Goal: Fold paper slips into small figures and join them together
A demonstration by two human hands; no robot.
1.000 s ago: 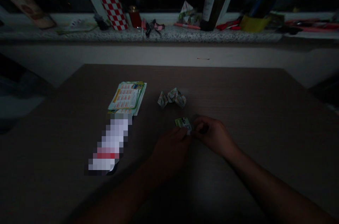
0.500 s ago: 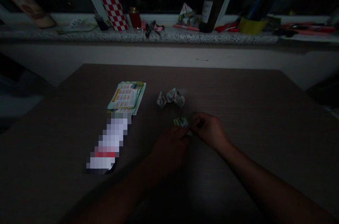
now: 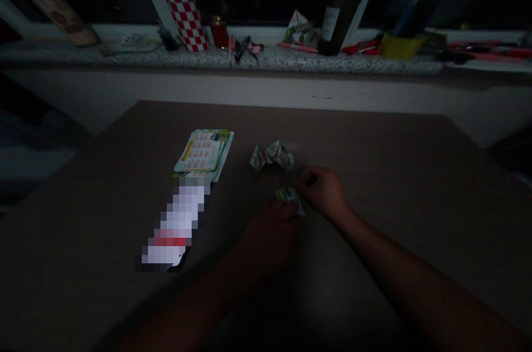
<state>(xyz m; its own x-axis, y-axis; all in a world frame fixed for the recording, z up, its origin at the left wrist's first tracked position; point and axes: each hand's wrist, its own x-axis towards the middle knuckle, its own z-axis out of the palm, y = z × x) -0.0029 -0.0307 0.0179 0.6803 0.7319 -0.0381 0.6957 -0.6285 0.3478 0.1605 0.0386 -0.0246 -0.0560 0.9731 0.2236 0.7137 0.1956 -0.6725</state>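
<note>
A small folded piece of printed green-and-white paper (image 3: 286, 193) lies on the table in front of me. My left hand (image 3: 270, 230) rests on its lower part, fingers laid flat and hiding some of it. Just off the paper's upper right edge, my right hand (image 3: 326, 190) is closed, thumb and index finger curled into a ring. Whether anything is between those fingertips is too dark to see. Beyond the hands stand folded paper shapes (image 3: 274, 152), pointed and made of similar printed paper.
On the left lies a stack of printed calendar sheets (image 3: 199, 152), with a blurred-out phone (image 3: 187, 208) below it. Along the granite windowsill (image 3: 282, 58) stand a red-checked bottle (image 3: 189, 22), a dark bottle (image 3: 336, 22), a red jar (image 3: 219, 33) and a yellow container (image 3: 401, 44).
My right hand has moved up, slightly away from the paper's edge. More of the folded paper shows beside my left fingers. The whole view has shifted a little.
</note>
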